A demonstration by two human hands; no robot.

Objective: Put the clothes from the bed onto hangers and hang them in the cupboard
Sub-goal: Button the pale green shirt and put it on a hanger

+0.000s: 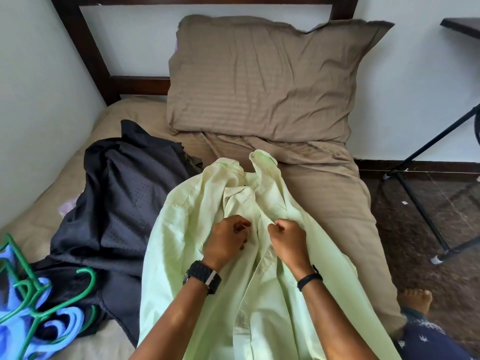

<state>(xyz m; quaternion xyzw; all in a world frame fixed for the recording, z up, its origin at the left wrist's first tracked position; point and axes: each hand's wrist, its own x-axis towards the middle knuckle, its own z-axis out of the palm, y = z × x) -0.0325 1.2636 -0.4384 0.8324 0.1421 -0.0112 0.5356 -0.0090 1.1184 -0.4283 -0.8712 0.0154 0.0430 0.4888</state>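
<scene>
Tan striped bedding covers the bed (324, 188). Our pale green cotton shirt (207, 268) lies below the brown pillow (259, 79), right of the black dotted garment (117, 190). Left hand (226, 239) and right hand (287, 239) each pinch its front edges. Green and blue plastic hangers (39, 307) sit far left; we judge the bunched collar could snag one.

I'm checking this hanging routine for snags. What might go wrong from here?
Both the left hand and right hand pinch the light green shirt at its front placket; tugging may strain it. The hangers look tangled together, so pulling one free could drag the dark garment.
</scene>
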